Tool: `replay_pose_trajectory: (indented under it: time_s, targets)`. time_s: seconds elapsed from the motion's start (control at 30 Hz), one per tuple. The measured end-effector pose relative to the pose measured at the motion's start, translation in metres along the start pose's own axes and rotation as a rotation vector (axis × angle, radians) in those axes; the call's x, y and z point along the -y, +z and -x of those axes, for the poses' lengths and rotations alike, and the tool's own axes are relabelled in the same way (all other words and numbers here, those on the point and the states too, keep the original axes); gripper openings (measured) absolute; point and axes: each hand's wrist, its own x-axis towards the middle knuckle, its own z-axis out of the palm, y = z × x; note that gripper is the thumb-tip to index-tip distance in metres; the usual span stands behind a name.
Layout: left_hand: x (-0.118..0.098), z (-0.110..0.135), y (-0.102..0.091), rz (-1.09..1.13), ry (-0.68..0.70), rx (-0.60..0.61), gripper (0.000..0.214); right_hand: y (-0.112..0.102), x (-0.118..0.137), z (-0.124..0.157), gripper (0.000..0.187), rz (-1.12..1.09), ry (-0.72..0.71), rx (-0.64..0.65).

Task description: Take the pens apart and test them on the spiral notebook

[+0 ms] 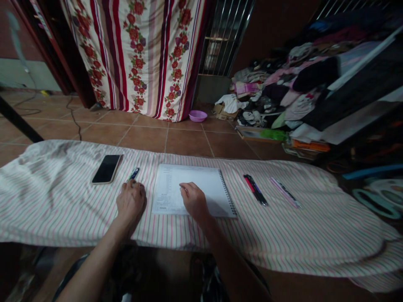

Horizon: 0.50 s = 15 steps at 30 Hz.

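A white spiral notebook (201, 184) lies open on a striped cloth (63, 201) in front of me. My right hand (193, 201) rests on the page with its fingers curled; whether it holds anything I cannot make out. My left hand (129, 200) is closed on the cloth just left of the notebook, and a blue pen (134, 173) sticks out from under its fingers. A black phone (106, 168) lies face up to the left of that pen.
Two pens, red and black (255, 189), and a pink pen (285, 192) lie right of the notebook. Beyond the cloth are a tiled floor, a flowered curtain (141, 54), a small pink bowl (197, 115) and a heap of clothes (299, 84) at right.
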Motion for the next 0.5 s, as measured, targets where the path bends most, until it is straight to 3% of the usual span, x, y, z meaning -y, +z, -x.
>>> replay_pose_trajectory:
  time_s: [0.5]
  targets:
    - [0.008,-0.017,0.008,0.062,-0.232,0.004,0.036,0.001,-0.007,-0.002,0.023,-0.011,-0.006,-0.011]
